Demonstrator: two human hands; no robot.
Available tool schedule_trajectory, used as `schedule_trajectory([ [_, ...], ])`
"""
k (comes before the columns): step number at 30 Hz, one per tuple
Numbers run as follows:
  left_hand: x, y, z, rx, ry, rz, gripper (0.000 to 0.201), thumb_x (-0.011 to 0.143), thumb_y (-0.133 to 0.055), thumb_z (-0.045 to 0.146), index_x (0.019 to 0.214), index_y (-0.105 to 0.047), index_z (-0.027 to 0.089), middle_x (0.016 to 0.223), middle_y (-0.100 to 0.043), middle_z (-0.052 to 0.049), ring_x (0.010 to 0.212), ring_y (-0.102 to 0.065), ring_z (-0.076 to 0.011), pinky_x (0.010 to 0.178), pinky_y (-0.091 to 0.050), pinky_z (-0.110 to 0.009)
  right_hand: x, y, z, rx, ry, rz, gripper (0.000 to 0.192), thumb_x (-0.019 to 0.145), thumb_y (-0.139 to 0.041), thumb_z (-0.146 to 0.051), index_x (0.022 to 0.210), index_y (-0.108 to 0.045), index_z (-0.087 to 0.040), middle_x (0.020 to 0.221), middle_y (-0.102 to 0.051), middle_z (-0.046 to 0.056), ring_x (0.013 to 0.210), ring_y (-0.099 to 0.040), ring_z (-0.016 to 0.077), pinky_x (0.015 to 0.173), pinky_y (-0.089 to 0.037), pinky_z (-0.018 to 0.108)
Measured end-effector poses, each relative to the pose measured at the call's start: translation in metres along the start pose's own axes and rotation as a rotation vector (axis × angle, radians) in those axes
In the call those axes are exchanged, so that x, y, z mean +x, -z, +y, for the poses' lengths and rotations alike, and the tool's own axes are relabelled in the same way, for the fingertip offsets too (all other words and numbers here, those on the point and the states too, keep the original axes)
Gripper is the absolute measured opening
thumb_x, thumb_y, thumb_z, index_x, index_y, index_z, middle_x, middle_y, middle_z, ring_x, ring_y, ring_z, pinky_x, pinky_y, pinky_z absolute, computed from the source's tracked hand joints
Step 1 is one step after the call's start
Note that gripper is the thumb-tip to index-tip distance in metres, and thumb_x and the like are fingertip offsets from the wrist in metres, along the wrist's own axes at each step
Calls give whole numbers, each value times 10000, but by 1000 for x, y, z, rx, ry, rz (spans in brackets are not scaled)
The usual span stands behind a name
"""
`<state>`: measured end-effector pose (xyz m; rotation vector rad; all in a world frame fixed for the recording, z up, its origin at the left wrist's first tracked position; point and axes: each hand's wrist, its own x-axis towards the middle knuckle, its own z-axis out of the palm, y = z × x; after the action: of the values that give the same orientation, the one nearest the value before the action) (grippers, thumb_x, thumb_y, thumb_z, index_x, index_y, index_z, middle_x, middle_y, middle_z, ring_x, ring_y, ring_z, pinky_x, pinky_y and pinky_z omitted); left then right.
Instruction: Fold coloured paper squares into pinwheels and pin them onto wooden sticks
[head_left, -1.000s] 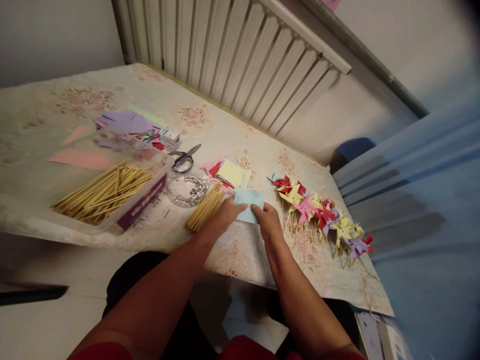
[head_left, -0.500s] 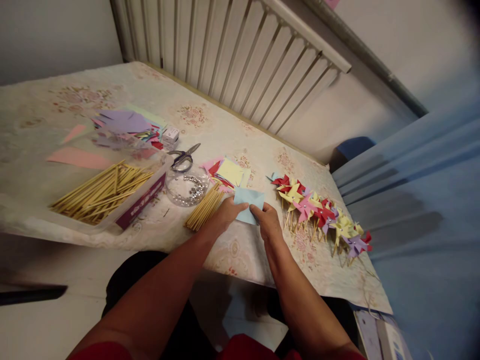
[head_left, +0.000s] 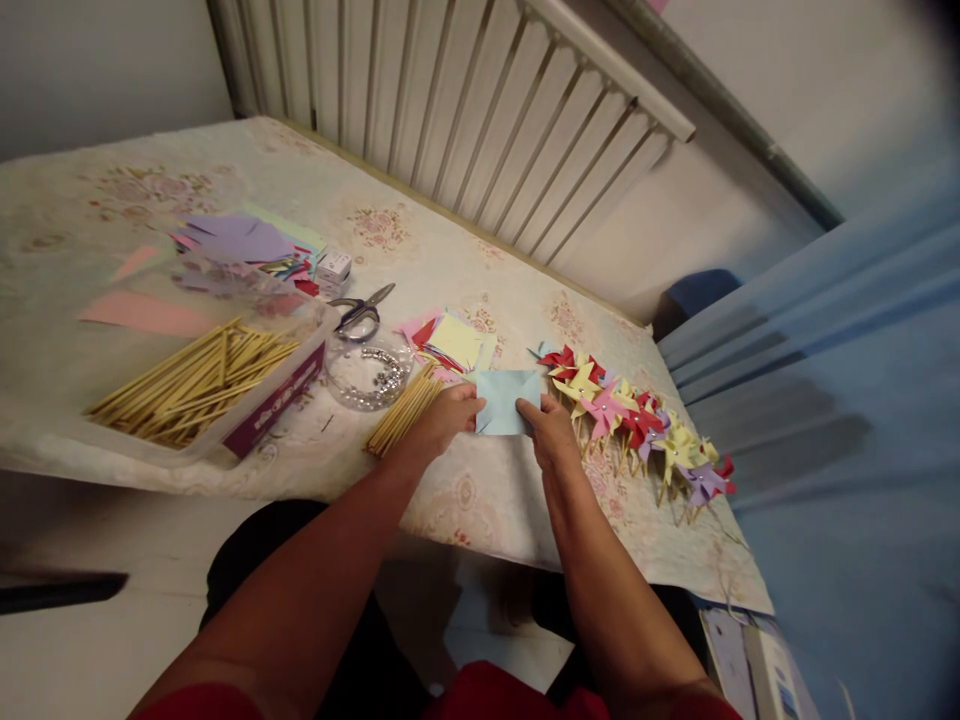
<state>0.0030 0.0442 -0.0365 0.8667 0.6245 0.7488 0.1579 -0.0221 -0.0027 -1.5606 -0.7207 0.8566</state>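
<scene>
Grip: left hand (head_left: 452, 415) pinched closed on the left edge of the blue paper (head_left: 501, 404), which is over the surface (head_left: 450, 275) between both hands; right hand (head_left: 552, 430) same on the right edge, thumb further in. From here, paper looks light, bendy, easily creased. Best held by edges, lightly.

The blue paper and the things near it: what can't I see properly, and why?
All in the head view:
- Blue paper: its underside faces away from the camera.
- Left hand and right hand: any fingertips under the paper are hidden by it.
- Silver pieces: too small to count.
- Purple label: writing too small and blurred to read.
- Pinwheels: they overlap, hiding parts of their sticks.
</scene>
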Motion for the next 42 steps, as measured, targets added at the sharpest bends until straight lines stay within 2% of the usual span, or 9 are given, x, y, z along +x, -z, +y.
schedule_trajectory([
  [4, 2, 1, -3, 126, -2, 28, 135, 695, -691, 250, 771, -624, 161, 608, -604, 9, 621, -598, -150, 581, -439, -237, -7, -4, -3, 68, -46, -64, 325, 562, -814, -351, 800, -682, -176, 711, -719, 13, 624, -631, 173, 640, -502, 304],
  [9, 2, 0, -3, 171, -51, 5, 134, 718, -671, 274, 773, -620, 163, 587, -577, 24, 573, -566, -137, 555, -423, -234, -14, -11, -5, 158, -91, -101, 377, 535, -839, -315, 850, -677, -186, 795, -746, 44, 704, -681, 223, 717, -556, 368],
  [14, -4, -6, 5, 163, -63, -25, 135, 765, -622, 288, 807, -587, 164, 626, -571, 30, 545, -544, -113, 534, -424, -223, -12, -11, -4, 141, -95, -42, 376, 505, -833, -272, 834, -673, -185, 764, -746, 29, 675, -678, 211, 701, -570, 358],
  [20, -7, -10, 15, 109, -12, 22, 228, 834, -578, 293, 1016, -568, 157, 768, -649, -19, 620, -619, -125, 602, -502, -254, -3, -3, -6, 109, -26, 78, 346, 520, -807, -255, 824, -658, -181, 729, -736, -10, 608, -655, 160, 626, -550, 287],
  [25, -6, -9, 11, 156, 98, -42, 211, 819, -638, 344, 842, -553, 153, 714, -628, -19, 594, -622, -126, 585, -505, -258, 3, 4, -8, 32, 59, 121, 318, 552, -796, -270, 832, -671, -184, 728, -730, -24, 604, -646, 145, 627, -535, 267],
  [28, -9, -10, 8, 189, 158, -121, 240, 806, -655, 355, 758, -530, 155, 663, -597, -3, 567, -595, -111, 582, -490, -253, 3, 4, -9, 7, 80, 104, 323, 560, -796, -289, 839, -674, -180, 722, -723, -25, 601, -635, 146, 627, -528, 273],
  [30, -10, -11, 6, 215, 175, -130, 234, 802, -651, 328, 722, -510, 159, 640, -584, 4, 543, -559, -97, 576, -474, -248, 3, 2, -9, 0, 80, 100, 308, 559, -794, -290, 819, -671, -179, 712, -715, -26, 600, -628, 146, 626, -523, 273],
  [36, -7, -10, 1, 384, 75, -92, 229, 808, -562, 282, 632, -456, 182, 564, -500, 30, 462, -416, -75, 472, -322, -223, 3, -3, -7, -15, 71, 140, 296, 544, -791, -285, 802, -676, -195, 699, -703, -26, 633, -641, 164, 626, -511, 275],
  [42, 0, -6, -10, 530, -3, -47, 243, 795, -530, 364, 635, -457, 197, 568, -487, 23, 499, -401, -101, 472, -270, -237, 2, -4, -9, -37, 68, 148, 274, 551, -774, -296, 786, -674, -199, 710, -714, -11, 633, -642, 172, 629, -518, 284],
])
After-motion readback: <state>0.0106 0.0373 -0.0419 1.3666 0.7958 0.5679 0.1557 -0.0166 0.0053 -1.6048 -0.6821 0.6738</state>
